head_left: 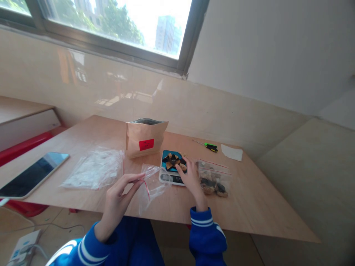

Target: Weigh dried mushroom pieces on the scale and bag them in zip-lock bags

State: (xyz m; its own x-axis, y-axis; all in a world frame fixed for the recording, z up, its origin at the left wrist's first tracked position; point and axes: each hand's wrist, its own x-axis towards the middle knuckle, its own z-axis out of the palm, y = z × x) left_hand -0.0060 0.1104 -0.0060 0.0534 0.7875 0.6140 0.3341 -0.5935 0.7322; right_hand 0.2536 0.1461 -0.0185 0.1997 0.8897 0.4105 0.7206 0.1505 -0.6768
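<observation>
My left hand [124, 194] pinches the red-striped edge of a clear zip bag [155, 188], which hangs limp over the table. Reaching over a small kitchen scale [168, 178] with a blue top, my right hand [191, 175] has its thumb and fingers apart. Dried brown-and-black pieces [170, 162] lie heaped on the scale, close to those fingertips; contact is hard to make out. Just right of this hand lie clear zip bags [215, 183] with similar dried pieces inside. Behind the scale stands a brown paper pouch [144, 138] with a red label, its top gaping.
A stack of clear plastic bags [93, 168] lies left of the pouch, and a phone [34, 173] at the table's left end. Toward the wall are a green-and-black screwdriver [209, 147] and a white paper piece [232, 152]. A power strip [23, 249] sits on the floor.
</observation>
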